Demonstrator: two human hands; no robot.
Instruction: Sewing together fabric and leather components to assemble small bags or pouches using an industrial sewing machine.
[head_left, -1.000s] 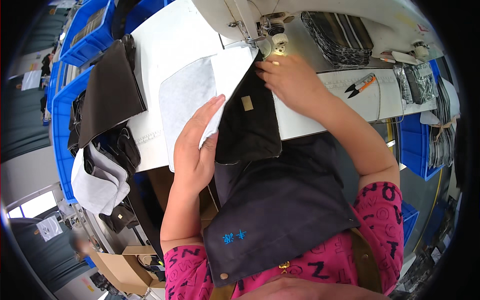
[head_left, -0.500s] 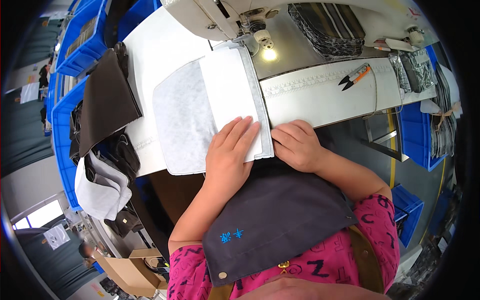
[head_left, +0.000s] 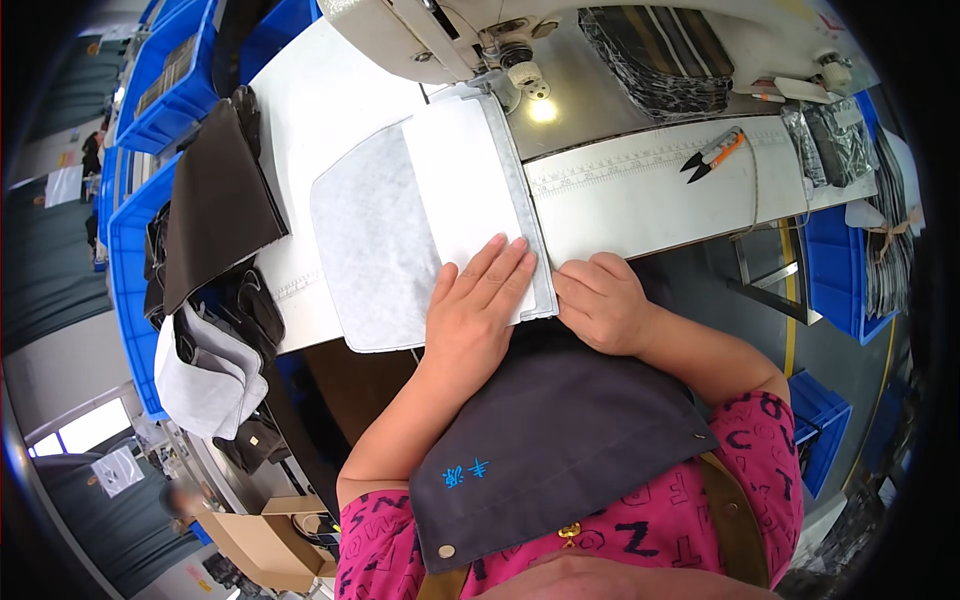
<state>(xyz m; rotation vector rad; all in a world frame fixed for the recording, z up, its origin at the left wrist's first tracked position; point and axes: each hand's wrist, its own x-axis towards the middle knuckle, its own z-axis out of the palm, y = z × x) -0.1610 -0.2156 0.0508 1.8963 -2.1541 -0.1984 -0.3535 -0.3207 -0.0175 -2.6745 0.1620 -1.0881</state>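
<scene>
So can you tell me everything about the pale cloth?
The pale cloth lies flat on the white table, its near edge poking past the side. It looks soft and grey, with a curved left edge and a smooth white strip toward its right. Its far right corner is at the sewing machine. The left hand rests on it; the right hand is at its near right corner, maybe pinching.

In front of one sewing-machine head (head_left: 400, 38) are one pale panel (head_left: 375, 240) and two hands (head_left: 475, 312). Right of that head lie one pair of snips (head_left: 722, 152) and one striped stack (head_left: 660, 75).
</scene>
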